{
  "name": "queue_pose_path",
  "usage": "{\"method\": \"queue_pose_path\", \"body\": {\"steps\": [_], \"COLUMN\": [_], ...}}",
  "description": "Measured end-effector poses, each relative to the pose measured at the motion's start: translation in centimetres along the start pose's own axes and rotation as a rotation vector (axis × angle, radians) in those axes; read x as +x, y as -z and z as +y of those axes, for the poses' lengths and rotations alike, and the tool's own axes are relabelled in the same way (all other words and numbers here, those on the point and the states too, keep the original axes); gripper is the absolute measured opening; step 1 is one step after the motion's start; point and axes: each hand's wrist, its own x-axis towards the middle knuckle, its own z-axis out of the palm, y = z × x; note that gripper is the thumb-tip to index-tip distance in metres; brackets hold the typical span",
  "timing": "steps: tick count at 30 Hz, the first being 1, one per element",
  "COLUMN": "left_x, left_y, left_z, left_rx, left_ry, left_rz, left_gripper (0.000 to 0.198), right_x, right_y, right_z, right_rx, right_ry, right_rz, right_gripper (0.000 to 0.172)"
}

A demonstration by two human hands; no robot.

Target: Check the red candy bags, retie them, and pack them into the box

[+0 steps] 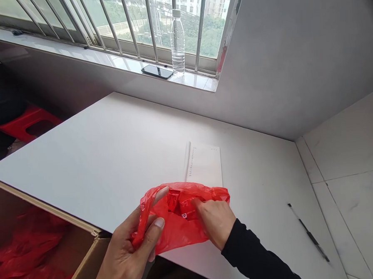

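Note:
A thin red plastic bag lies at the near edge of the white table. My left hand pinches the bag's left edge between thumb and fingers and holds it apart. My right hand, in a black sleeve, has its fingers closed on a small red box that sits in the bag's mouth. A white sheet of paper with a line of small print lies flat just behind the bag.
A black pen lies on the table at the right. An open cardboard box with several red bags stands at the lower left. A water bottle and a black phone rest on the window sill. A red stool stands at the left.

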Motion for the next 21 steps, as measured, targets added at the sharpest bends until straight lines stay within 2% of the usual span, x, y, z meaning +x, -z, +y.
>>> {"method": "queue_pose_path", "body": {"steps": [4, 9, 16, 21], "left_x": [0.0, 0.3, -0.4, -0.5], "left_y": [-0.2, -0.6, -1.4, -1.4], "left_z": [-0.6, -1.5, -0.5, 0.3], "left_rx": [0.001, 0.073, 0.05, 0.039], "left_ry": [-0.022, -0.091, -0.073, -0.063], "left_rz": [-0.029, -0.127, -0.045, -0.013], "left_gripper": [0.057, 0.049, 0.048, 0.049], "right_x": [-0.6, -0.7, -1.9, -1.4], "right_y": [0.4, -0.1, 0.0, -0.3], "right_z": [0.9, 1.5, 2.0, 0.0], "right_rx": [-0.036, -0.035, -0.03, 0.018], "right_ry": [-0.128, -0.124, -0.129, -0.033], "right_rz": [0.005, -0.055, -0.066, -0.036], "right_gripper": [0.04, 0.023, 0.031, 0.029]}}
